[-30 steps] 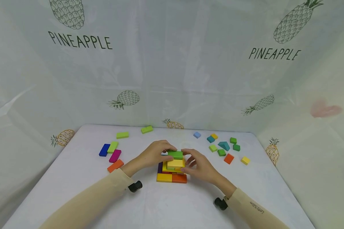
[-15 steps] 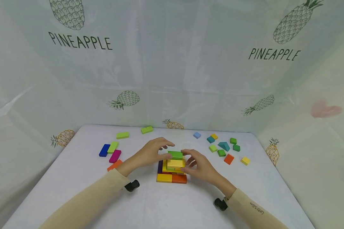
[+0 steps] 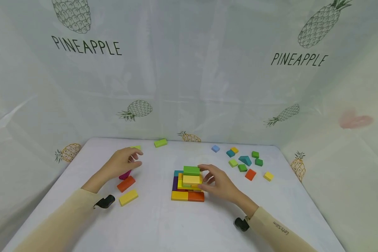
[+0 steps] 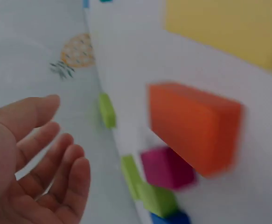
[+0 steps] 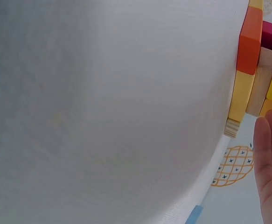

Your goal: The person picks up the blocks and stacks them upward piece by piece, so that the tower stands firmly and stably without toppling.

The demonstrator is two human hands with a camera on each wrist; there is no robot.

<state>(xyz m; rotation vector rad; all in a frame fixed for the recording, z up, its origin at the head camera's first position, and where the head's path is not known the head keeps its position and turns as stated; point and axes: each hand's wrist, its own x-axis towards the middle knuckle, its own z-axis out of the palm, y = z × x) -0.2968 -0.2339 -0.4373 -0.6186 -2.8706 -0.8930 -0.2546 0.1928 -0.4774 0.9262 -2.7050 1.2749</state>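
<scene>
A stepped stack of coloured blocks stands mid-table, topped by a green block (image 3: 191, 170) over a pale yellow block (image 3: 191, 180). My right hand (image 3: 218, 182) is at the stack's right side, fingers gently bent, its fingertips at or touching the blocks; exact contact is unclear. In the right wrist view, the hand (image 5: 270, 161) lies beside the lower layers. My left hand (image 3: 121, 163) hovers over the loose blocks at left, holding nothing, fingers loosely bent. Near it lie an orange block (image 4: 191, 126), a magenta block (image 4: 166, 168) and a yellow block (image 3: 128, 197). It hides the blue block in the head view.
Several small blocks lie at the back right, including a teal triangle (image 3: 245, 160), an orange-red block (image 3: 250, 174) and a yellow block (image 3: 268, 176). A lime block (image 3: 160, 142) lies near the table's back edge. A pineapple-print sheet hangs behind.
My left hand let go of the green block on top of the stack and moved left over the loose blocks, uncovering the yellow block. My right hand stayed at the stack.
</scene>
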